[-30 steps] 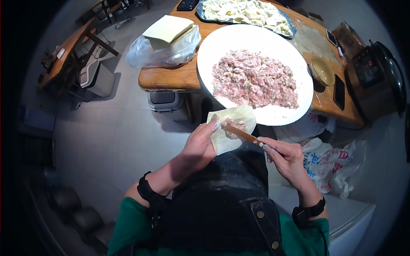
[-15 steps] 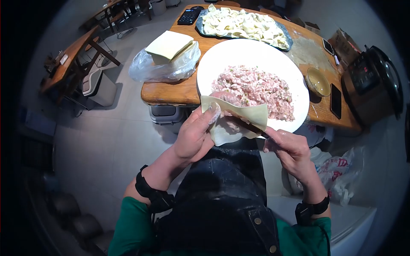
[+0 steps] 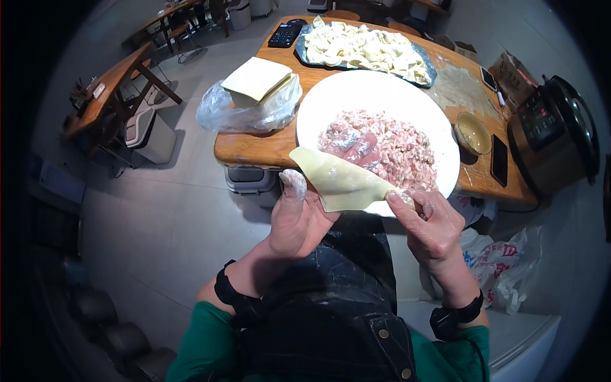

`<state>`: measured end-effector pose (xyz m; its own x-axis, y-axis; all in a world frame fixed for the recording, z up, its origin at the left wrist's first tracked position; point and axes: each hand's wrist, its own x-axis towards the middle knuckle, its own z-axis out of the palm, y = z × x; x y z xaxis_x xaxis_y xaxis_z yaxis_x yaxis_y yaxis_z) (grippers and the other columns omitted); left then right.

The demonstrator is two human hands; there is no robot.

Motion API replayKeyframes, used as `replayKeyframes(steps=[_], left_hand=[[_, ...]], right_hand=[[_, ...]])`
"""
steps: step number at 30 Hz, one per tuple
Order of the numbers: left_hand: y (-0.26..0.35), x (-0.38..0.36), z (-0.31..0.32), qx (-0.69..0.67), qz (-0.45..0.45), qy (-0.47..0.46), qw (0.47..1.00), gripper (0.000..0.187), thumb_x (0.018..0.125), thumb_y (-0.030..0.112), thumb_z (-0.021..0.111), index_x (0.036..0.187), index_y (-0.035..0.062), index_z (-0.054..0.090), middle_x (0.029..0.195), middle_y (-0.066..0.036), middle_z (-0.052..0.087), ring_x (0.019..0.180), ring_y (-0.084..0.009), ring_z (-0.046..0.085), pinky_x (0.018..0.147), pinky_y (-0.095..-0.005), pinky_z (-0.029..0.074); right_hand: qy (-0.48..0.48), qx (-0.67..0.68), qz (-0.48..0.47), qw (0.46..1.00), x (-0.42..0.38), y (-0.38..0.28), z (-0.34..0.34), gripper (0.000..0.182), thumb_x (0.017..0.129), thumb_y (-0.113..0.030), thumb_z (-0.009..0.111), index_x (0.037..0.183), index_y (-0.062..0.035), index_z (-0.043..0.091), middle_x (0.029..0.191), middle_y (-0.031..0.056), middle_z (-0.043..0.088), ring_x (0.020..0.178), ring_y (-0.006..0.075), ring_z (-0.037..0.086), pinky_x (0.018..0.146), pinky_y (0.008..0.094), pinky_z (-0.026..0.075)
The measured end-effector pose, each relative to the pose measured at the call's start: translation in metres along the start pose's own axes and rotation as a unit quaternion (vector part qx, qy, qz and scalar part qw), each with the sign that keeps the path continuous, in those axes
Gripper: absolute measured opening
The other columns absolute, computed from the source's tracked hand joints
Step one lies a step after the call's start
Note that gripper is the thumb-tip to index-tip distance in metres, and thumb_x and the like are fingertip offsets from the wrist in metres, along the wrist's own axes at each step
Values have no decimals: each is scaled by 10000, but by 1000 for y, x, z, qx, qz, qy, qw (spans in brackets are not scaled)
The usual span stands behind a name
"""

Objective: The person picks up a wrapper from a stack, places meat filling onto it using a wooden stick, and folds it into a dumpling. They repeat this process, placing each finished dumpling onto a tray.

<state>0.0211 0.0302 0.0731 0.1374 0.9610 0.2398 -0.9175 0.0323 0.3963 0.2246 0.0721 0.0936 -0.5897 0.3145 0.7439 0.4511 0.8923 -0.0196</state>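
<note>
A pale wonton wrapper [image 3: 344,183], folded over into a slanted flap, is held between my hands above the near edge of the white plate. My left hand [image 3: 299,219] supports it from below, its floury thumb raised off the dough and its floured fingertips showing beyond the wrapper's far edge. Thumb and fingers of my right hand [image 3: 433,223] pinch the wrapper's right end. Any filling inside is covered by the dough. Behind the wrapper, a mound of pink minced meat [image 3: 401,143] with green bits lies on the big white plate [image 3: 382,86].
A stack of square wrappers [image 3: 258,79] sits on a plastic bag [image 3: 216,111] at left. Filled wontons [image 3: 363,48] crowd a tray at the back, beside a calculator [image 3: 284,35]. On the right are a bowl [image 3: 473,134], a phone [image 3: 499,159] and a cooker [image 3: 550,130].
The wrapper, open with a dark stick at its filling before, is now folded over. My left thumb has come off it, and my right fingers have taken its right end.
</note>
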Motion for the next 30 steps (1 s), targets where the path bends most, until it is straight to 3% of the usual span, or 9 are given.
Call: replayKeyframes(steps=[3, 5, 9, 13, 17, 24, 27, 29, 30], left_hand=[[-10, -5, -21, 13, 59, -32, 998, 494, 955, 296, 447, 1347, 15, 343, 1393, -163, 376, 1261, -270, 409, 1049, -399, 331], [-9, 1, -9, 206, 54, 38, 976, 480, 937, 270, 498, 1330, 22, 377, 1326, -162, 457, 1216, -253, 462, 1022, -384, 365], [-9, 11, -16, 189, 56, 86, 977, 428, 925, 227, 532, 1288, 25, 431, 1218, -148, 548, 1107, -231, 551, 965, -366, 425], [3, 22, -31, 207, 77, 196, 955, 320, 955, 208, 475, 1204, 6, 471, 1138, -147, 591, 995, -215, 605, 898, -350, 479], [3, 27, -36, 176, 35, 211, 961, 358, 957, 196, 464, 1249, -7, 424, 1177, -167, 558, 1026, -221, 589, 921, -360, 472], [-13, 27, -37, 252, -36, 183, 950, 318, 935, 138, 501, 1204, -32, 487, 1131, -183, 595, 987, -239, 616, 869, -357, 506], [-14, 25, -37, 300, -67, 164, 937, 323, 924, 143, 533, 1178, -57, 532, 1071, -157, 631, 918, -184, 632, 833, -317, 511], [-17, 26, -43, 346, -65, 161, 922, 326, 925, 132, 536, 1187, -62, 534, 1034, -127, 646, 902, -139, 619, 820, -277, 496], [-17, 28, -41, 350, -69, 162, 920, 317, 925, 128, 537, 1181, -60, 543, 1016, -111, 651, 888, -119, 611, 809, -259, 489]], right_hand=[[3, 7, 26, 1000, -10, -6, 14, 443, 646, -18, 668, 1074, -134, 669, 868, 116, 660, 610, 191, 615, 500, 256, 474], [-36, 28, 68, 997, -17, -12, 19, 458, 642, -8, 665, 1082, -133, 663, 953, 138, 668, 666, 193, 652, 529, 261, 500], [-52, 84, 135, 986, -37, -8, 13, 415, 677, 32, 655, 1075, -86, 652, 897, 111, 680, 735, 211, 676, 583, 278, 526], [-94, 1, 158, 983, -62, 46, -22, 363, 695, 42, 668, 1040, -70, 655, 728, 92, 651, 650, 210, 650, 560, 287, 503], [-27, -162, 258, 952, -71, 129, -50, 297, 788, -8, 608, 1069, -99, 637, 708, 84, 595, 600, 229, 603, 552, 315, 467], [-225, -341, 240, 881, -73, 216, -55, 92, 781, -114, 578, 807, -97, 664, 631, 132, 587, 624, 316, 607, 562, 417, 475], [-91, -223, 348, 906, -53, 186, -49, 159, 847, -182, 592, 881, -61, 689, 584, 109, 597, 528, 247, 600, 509, 361, 454], [4, 108, 487, 867, -46, 155, -40, 206, 873, -178, 618, 915, 12, 685, 564, -45, 499, 537, 12, 427, 475, 193, 326], [-12, 188, 499, 846, -34, 122, -37, 193, 881, -157, 607, 901, 20, 682, 583, -51, 506, 535, 12, 427, 477, 181, 322]])
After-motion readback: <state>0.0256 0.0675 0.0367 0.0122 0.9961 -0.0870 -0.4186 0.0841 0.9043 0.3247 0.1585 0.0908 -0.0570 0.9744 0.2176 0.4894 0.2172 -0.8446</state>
